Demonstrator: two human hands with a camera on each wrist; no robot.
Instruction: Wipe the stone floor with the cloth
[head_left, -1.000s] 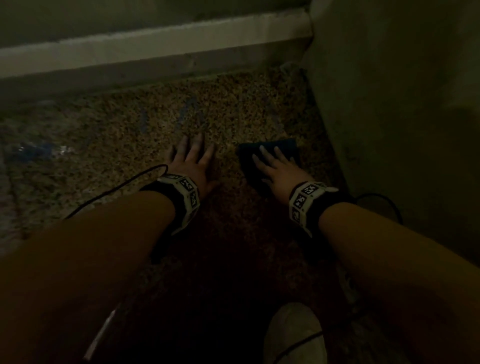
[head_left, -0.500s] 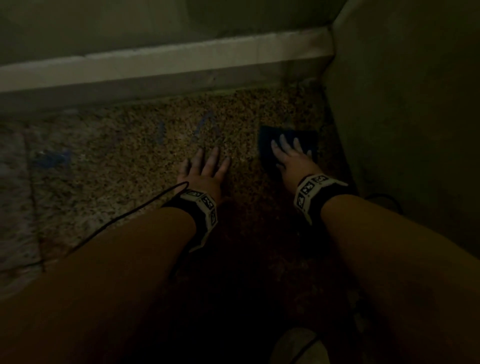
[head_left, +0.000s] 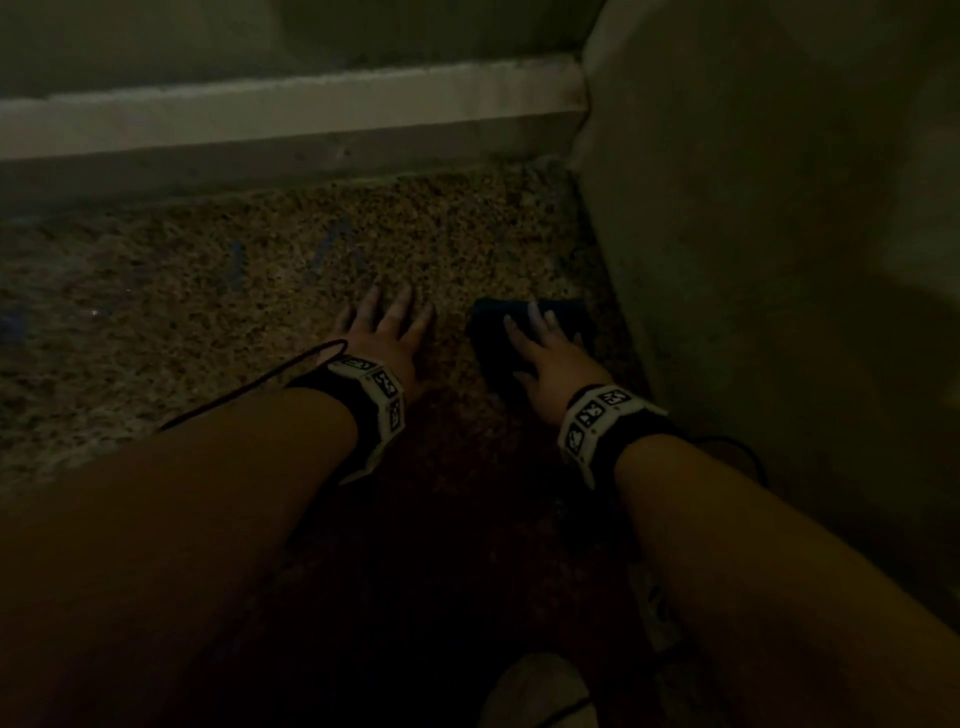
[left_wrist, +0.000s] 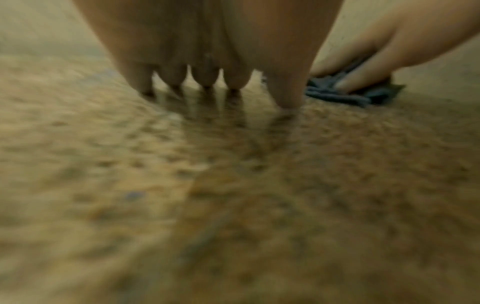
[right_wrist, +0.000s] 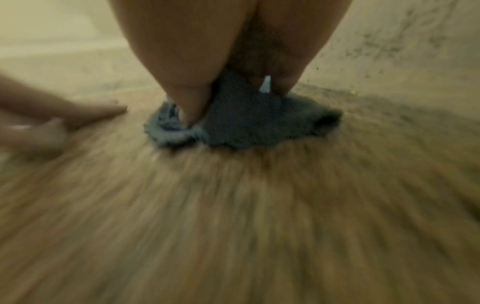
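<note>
A dark blue cloth (head_left: 491, 332) lies bunched on the speckled stone floor (head_left: 208, 312) close to the right wall. My right hand (head_left: 545, 348) lies flat on top of it, straight fingers pressing it down; the right wrist view shows the cloth (right_wrist: 241, 125) under my palm and thumb. My left hand (head_left: 387, 338) rests flat on the bare floor just left of the cloth, fingers spread. From the left wrist, those fingertips (left_wrist: 205, 82) touch the stone, with the cloth (left_wrist: 345, 92) off to the right.
A pale step or skirting ledge (head_left: 285, 114) runs along the back. A wall (head_left: 779, 260) closes the right side, forming a corner. A thin black cable (head_left: 249, 389) trails left from my left wrist. A light shoe (head_left: 535, 691) shows at the bottom.
My right hand slid the cloth away toward the corner, then drew it back toward me. The left hand stayed planted on the floor.
</note>
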